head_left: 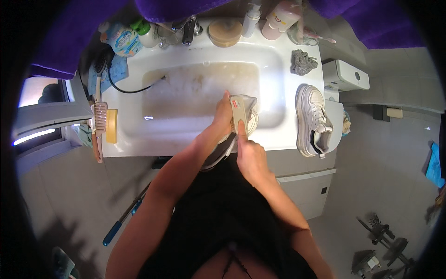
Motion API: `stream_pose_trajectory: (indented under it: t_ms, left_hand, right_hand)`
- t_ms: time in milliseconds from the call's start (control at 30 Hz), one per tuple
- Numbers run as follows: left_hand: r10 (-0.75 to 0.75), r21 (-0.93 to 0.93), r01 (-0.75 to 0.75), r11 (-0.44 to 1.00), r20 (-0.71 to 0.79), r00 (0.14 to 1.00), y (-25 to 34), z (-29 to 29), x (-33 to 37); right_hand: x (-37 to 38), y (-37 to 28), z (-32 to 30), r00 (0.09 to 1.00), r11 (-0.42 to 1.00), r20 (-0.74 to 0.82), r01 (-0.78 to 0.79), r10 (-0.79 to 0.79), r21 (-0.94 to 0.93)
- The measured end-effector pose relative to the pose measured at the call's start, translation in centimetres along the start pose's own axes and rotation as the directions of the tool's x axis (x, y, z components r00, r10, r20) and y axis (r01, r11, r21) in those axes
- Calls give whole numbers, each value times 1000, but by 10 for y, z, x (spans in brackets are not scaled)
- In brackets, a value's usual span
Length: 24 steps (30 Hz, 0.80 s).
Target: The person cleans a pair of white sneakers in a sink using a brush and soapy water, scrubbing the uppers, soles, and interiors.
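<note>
Over the front rim of the white sink (pixel 274 93), a whitish shoe (pixel 252 122) is tilted, its toe end over the basin. My left hand (pixel 223 115) is closed on the shoe's left side. A beige scrub brush (pixel 238 110) lies against the shoe, and my right hand (pixel 252 158) grips its near end with the index finger stretched along its back. Brush bristles and part of the shoe are hidden behind my hands. Murky brownish water (pixel 186 95) stands in the basin. The other white sneaker (pixel 313 120) rests on the counter to the right.
Along the back stand a faucet (pixel 188 30), a round beige container (pixel 225 32), a pump bottle (pixel 251 21) and a pink cup (pixel 281 21). A grey crumpled cloth (pixel 304 63) lies at right. At left are a comb (pixel 100 116), a yellow bar (pixel 111 125) and a black hose (pixel 130 90).
</note>
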<state>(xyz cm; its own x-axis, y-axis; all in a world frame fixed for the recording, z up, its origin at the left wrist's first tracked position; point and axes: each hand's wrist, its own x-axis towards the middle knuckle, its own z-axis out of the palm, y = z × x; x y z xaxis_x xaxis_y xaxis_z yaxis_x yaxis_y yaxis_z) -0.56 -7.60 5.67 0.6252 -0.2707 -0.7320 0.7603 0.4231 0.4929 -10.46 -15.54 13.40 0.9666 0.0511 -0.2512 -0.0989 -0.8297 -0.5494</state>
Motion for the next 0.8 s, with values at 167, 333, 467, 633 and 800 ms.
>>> stream_pose_trajectory:
  t_ms: [167, 333, 467, 633, 800]
  left_hand:
    - [226, 417, -209, 885, 7, 974, -14, -4, 5]
    - [225, 261, -219, 940, 8, 974, -12, -6, 7]
    - [145, 164, -136, 977, -43, 988, -13, -1, 1]
    - [167, 491, -228, 841, 166, 972, 15, 9, -25]
    - [107, 529, -269, 805, 316, 943, 27, -15, -32]
  right_hand:
    - [51, 12, -12, 986, 995, -163, 0, -16, -101]
    - [61, 19, -60, 944, 980, -272, -165, 189, 108]
    - [17, -4, -42, 973, 980, -208, -62, 102, 188]
    - [45, 33, 3, 834, 937, -533, 63, 139, 343]
    - [46, 34, 19, 893, 453, -97, -127, 440, 883]
